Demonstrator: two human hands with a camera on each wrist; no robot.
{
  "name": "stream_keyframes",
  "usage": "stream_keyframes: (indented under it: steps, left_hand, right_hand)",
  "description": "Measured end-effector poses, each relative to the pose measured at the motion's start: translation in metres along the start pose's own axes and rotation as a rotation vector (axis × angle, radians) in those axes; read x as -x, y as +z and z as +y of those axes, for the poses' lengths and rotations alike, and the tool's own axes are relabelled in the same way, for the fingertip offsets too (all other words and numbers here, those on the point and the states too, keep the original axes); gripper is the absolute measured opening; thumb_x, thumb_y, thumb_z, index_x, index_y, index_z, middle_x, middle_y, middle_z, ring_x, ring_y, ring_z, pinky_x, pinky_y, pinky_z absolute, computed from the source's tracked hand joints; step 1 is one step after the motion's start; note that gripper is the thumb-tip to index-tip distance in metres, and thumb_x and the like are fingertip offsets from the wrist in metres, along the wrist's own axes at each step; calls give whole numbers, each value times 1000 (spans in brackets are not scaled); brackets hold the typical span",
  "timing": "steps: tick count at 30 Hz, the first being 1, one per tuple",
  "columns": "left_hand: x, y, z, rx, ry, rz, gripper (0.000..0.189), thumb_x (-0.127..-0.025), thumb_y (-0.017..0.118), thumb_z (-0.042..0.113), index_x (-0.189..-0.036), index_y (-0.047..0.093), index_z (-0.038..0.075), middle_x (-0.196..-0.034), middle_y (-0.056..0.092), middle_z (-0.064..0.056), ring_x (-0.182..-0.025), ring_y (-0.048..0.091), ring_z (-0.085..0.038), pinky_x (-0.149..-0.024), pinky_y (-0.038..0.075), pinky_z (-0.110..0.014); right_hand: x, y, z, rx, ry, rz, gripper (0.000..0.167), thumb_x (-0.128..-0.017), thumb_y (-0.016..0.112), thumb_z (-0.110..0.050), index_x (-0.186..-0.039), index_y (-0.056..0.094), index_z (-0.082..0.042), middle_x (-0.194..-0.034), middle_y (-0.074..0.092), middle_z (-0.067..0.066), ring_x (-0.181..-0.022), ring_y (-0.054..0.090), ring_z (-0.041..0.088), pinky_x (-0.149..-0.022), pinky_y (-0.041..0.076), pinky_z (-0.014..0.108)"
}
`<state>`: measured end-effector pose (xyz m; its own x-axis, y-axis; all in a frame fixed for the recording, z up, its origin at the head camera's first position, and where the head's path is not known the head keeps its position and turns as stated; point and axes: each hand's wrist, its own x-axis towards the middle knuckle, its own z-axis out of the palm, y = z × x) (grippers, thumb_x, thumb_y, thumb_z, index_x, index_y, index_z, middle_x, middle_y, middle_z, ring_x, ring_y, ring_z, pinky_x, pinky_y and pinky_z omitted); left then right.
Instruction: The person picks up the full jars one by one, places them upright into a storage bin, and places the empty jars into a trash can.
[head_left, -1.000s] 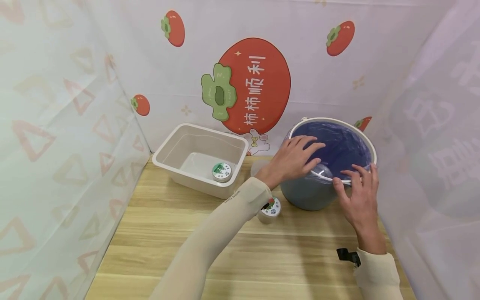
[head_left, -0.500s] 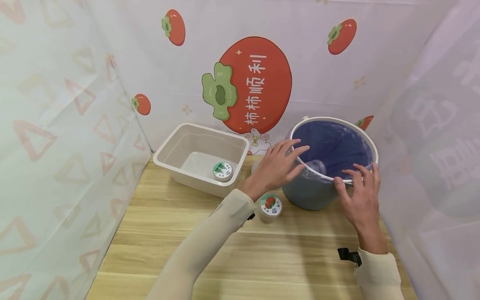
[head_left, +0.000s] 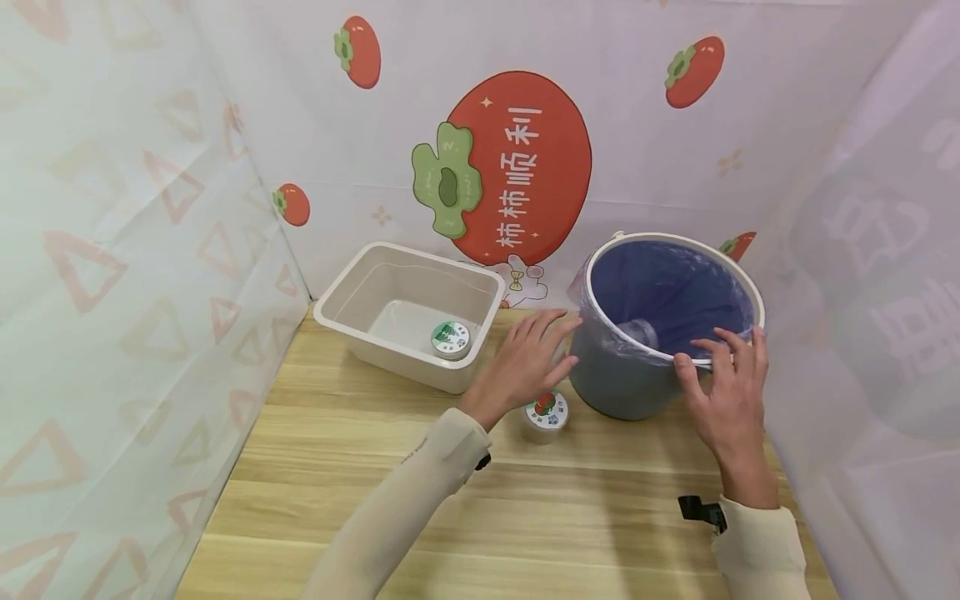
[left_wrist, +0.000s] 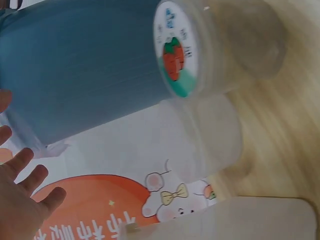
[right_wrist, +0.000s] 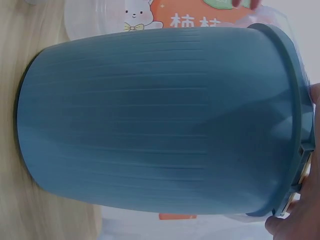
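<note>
In the head view a blue trash bin (head_left: 630, 379) with a white rim and clear liner stands at the right. My right hand (head_left: 726, 400) holds its near rim, fingers over the edge and thumb outside. A clear plastic container (head_left: 640, 332) lies in the bin. My left hand (head_left: 521, 367), fingers spread and holding nothing, hovers left of the bin above the table. Close by is a clear jar (head_left: 546, 414) with a tomato-printed lid. Another translucent container (left_wrist: 217, 135) stands behind that jar in the left wrist view; in the head view my left hand largely hides it.
A beige plastic basin (head_left: 360, 346) stands left of my left hand, with a jar (head_left: 451, 340) with a green-and-white lid inside. Beneath everything is a wood-grain table (head_left: 450, 500). Printed white cloth (head_left: 637, 167) walls the back and both sides.
My left hand has drawn back from over the bin's rim, leftward and down, to beside the tomato-lidded jar. My right hand stays on the rim.
</note>
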<state>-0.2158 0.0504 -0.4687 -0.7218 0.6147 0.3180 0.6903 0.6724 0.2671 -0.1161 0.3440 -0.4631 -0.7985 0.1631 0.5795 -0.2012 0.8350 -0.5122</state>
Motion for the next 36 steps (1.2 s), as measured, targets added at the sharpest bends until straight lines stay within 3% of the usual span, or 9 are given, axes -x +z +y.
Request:
stream_keyframes:
  steps: [5, 14, 25, 36]
  left_hand:
    - [10, 19, -5, -1, -13, -48, 59, -111, 58, 48, -164, 45, 27, -171, 43, -3, -159, 40, -25, -129, 35, -51]
    - [23, 44, -6, -44, -9, -122, 55, -112, 53, 51, -162, 51, 28, -170, 43, -2, -156, 43, -25, -121, 43, -52]
    - [35, 61, -2, -46, 18, -188, 52, -111, 54, 48, -158, 56, 27, -169, 46, -7, -155, 45, -29, -117, 47, -53]
    - [45, 76, -3, 7, 1, -260, 57, -107, 64, 52, -159, 55, 31, -171, 44, -7, -157, 42, -29, -116, 48, -53]
  right_hand:
    - [0, 0, 1, 3, -9, 1, 69, -110, 56, -56, -128, 66, 9, -154, 46, 36, -167, 11, 50, -135, 8, 67]
    - [-1, 0, 2, -1, -11, 6, 67, -110, 57, -56, -128, 66, 9, -154, 47, 35, -167, 11, 49, -135, 9, 67]
    - [-1, 0, 1, -7, 13, 3, 63, -110, 59, -52, -127, 67, 8, -156, 46, 32, -168, 8, 48, -133, 11, 70]
    - [1, 0, 1, -5, 19, -1, 62, -110, 59, -51, -128, 67, 8, -157, 46, 32, -168, 8, 48, -133, 12, 71]
